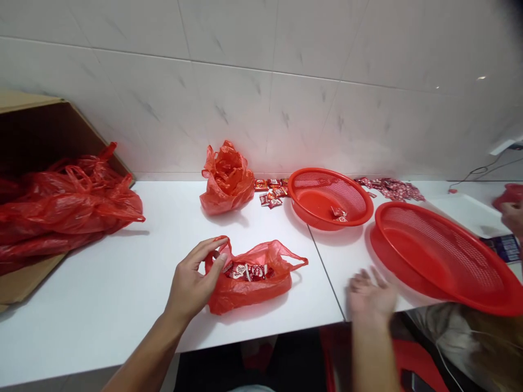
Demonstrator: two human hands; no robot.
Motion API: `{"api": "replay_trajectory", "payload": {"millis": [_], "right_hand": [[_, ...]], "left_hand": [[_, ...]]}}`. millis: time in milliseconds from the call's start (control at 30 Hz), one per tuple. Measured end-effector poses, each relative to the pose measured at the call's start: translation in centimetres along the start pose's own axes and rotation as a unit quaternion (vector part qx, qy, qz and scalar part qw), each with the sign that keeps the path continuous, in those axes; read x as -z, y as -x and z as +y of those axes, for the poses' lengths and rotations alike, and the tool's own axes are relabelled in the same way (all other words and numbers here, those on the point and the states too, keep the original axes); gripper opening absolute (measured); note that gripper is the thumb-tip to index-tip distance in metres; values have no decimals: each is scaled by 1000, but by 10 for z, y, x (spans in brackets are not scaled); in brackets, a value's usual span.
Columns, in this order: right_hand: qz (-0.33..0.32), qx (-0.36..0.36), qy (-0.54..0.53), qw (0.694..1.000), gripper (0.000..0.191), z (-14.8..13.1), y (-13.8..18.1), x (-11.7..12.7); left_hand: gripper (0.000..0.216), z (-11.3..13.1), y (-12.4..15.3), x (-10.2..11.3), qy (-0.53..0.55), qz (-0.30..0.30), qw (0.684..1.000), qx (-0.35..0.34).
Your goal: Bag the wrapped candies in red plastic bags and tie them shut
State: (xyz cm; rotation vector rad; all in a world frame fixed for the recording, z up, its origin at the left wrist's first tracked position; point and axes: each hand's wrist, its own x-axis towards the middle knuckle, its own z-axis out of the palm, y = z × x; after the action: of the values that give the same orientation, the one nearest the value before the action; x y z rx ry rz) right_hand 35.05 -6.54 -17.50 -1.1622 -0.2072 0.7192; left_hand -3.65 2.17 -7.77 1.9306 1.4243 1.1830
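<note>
My left hand (192,280) pinches the left edge of a small red plastic bag (253,277) that lies on the white table (122,283) in front of me. Red-and-white wrapped candies show through the bag's open mouth. My right hand (370,294) hovers blurred over the table's front edge, fingers spread, holding nothing, just left of a large red mesh basket (445,256).
A second red basket (330,196) with a few candies stands behind. A crumpled red bag (226,179) and loose candies (272,193) lie by the tiled wall. A cardboard box (36,136) full of red bags sits far left. Another person's hand (512,215) shows at the right edge.
</note>
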Motion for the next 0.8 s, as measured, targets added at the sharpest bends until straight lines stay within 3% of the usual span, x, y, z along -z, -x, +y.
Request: {"api": "replay_trajectory", "payload": {"millis": [67,100,167,267,400,533,667,700,733,800], "right_hand": [[-125,-104,67,984,67,25,29,-39],[-170,-113,106,973,69,34,40,-56],[-233,-84,192,950,66,42,52,-83],[-270,40,250,929,48,31,52,-106],[-303,188,134,925,35,-5,48,-131],[-406,213,4,889,24,-34,68,-162],[-552,152,94,815,78,-44,104,-181],[-577,154,143,789,82,-43,111,-184],[-591,170,190,765,75,-42,118,-185],[-592,220,249,734,42,-39,126,-184]], "left_hand": [[33,3,0,0,-6,2,1000,-5],[32,4,0,0,-7,3,1000,-9],[32,8,1,1,-5,2,1000,-15],[31,14,0,6,1,3,1000,-27],[36,32,-11,21,22,47,997,-61],[37,62,-25,37,40,75,990,-113],[25,94,-23,35,23,-11,980,-196],[23,101,-20,32,14,-44,974,-222],[20,107,-17,28,3,-80,965,-248],[18,116,-12,23,-24,-158,943,-292]]}}
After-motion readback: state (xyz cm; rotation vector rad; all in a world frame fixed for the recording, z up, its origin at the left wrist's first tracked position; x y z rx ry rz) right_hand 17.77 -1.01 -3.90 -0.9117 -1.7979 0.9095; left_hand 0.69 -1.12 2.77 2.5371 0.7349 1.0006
